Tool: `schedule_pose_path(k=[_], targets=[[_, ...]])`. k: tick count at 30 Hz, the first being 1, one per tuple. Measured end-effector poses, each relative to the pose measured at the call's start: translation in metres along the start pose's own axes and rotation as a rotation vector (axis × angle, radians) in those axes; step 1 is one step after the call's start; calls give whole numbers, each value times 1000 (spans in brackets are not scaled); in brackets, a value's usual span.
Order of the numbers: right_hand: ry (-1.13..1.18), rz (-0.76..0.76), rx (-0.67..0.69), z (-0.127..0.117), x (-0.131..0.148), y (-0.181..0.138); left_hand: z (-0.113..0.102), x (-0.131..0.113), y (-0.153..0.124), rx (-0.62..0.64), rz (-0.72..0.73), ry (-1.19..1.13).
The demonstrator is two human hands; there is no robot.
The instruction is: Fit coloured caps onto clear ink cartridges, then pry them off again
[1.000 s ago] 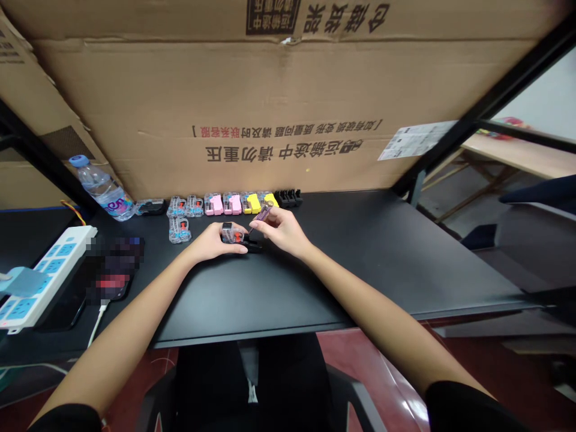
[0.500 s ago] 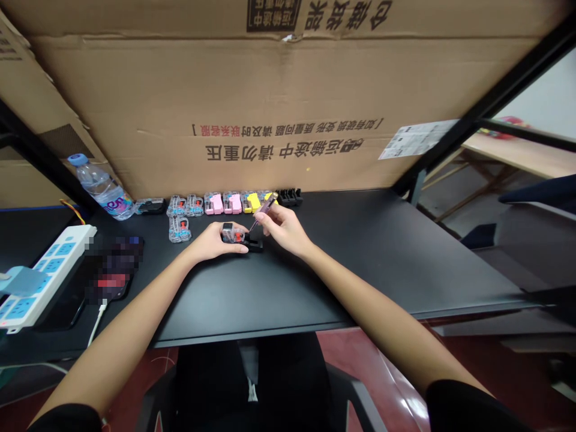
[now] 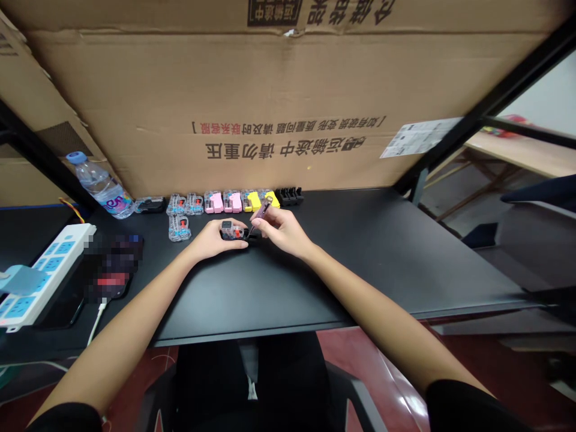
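My left hand [image 3: 210, 240] is closed around a small clear plastic gadget [image 3: 232, 230] with a black cap, a red part inside and black plastic at its right end. The gadget is held just above the black desk, thumb along its near side. In my right hand [image 3: 283, 231] a slim brownish screwdriver [image 3: 263, 209] is pinched like a pen, slanting down to the left. Its thin tip reaches the gadget's black right end; exactly where it touches is too small to tell.
Behind my hands stands a row of similar gadgets: clear [image 3: 180, 228], pink [image 3: 233, 203] and yellow [image 3: 252, 201]. A black slotted part [image 3: 289, 196] ends the row. A water bottle [image 3: 101, 186], power strip [image 3: 45, 270] and phone [image 3: 114, 270] lie left. Cardboard [image 3: 288, 78] walls the back.
The screwdriver and my right hand have shifted slightly left and down towards the gadget. The screwdriver stands a little steeper. My left hand and the gadget have barely moved.
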State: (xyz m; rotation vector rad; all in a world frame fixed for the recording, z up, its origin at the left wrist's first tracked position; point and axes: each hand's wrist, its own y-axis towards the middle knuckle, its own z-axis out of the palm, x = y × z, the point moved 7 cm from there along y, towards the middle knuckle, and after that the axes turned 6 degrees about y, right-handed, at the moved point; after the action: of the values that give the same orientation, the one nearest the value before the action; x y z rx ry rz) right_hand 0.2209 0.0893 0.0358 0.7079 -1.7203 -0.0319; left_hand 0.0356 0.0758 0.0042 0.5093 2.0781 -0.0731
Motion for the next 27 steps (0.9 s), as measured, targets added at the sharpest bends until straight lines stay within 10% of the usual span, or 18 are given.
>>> schedule_pose_path(k=[27], targets=[[-177, -84, -76, -5, 4, 1, -7, 4, 3, -114, -3, 34]])
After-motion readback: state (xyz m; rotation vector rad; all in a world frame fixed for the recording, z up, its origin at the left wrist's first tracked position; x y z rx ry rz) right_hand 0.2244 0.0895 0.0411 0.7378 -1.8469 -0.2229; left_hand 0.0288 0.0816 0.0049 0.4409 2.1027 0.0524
